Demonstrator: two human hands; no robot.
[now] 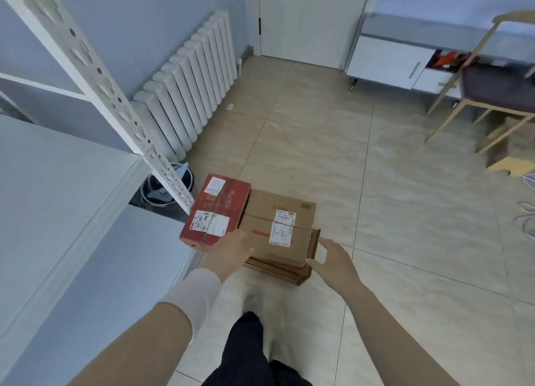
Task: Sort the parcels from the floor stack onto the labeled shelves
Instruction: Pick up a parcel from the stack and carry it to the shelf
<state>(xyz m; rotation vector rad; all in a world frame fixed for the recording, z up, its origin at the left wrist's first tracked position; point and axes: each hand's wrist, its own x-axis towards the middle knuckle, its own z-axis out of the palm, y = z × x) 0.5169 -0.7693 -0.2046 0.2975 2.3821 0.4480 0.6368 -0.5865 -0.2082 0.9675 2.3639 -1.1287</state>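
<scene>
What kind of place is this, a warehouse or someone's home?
Likely a small home or office room used for sorting post, not a warehouse: a metal rack, parcels on the tiled floor, a radiator and a chair.

White column radiator (188,96) stands against the blue-grey wall. Beyond the radiator's far end: a white door (307,18), shut. Across the beige tiled floor (405,183) from the radiator: a low white cabinet (388,61) with one compartment open, holding red items that cannot be identified; a wooden-framed chair (498,87) with a dark seat; a low yellow stool (509,165); loose white cables (528,206). At the radiator's near end: a dark bin (162,189)
</scene>
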